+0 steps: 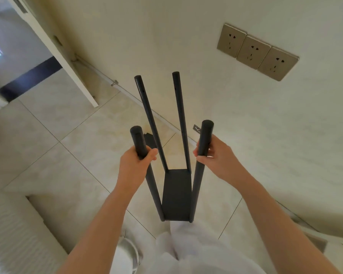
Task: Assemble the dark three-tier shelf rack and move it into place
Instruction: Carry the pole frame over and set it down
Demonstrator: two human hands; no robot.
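The dark rack stands upright on the tiled floor in front of me, with one dark shelf panel (176,194) fixed low between several round poles. My left hand (136,163) is wrapped around the near left pole (138,139) close to its top. My right hand (216,155) grips the near right pole (205,137) the same way. The two far poles (178,115) rise free and lean slightly apart. A small dark piece (149,140) lies on the floor behind the left pole.
A cream wall with three brass sockets (255,52) runs close on the right. A white door (53,50) stands open at the upper left. A white ribbed unit (14,230) and a round white object (125,252) sit at lower left.
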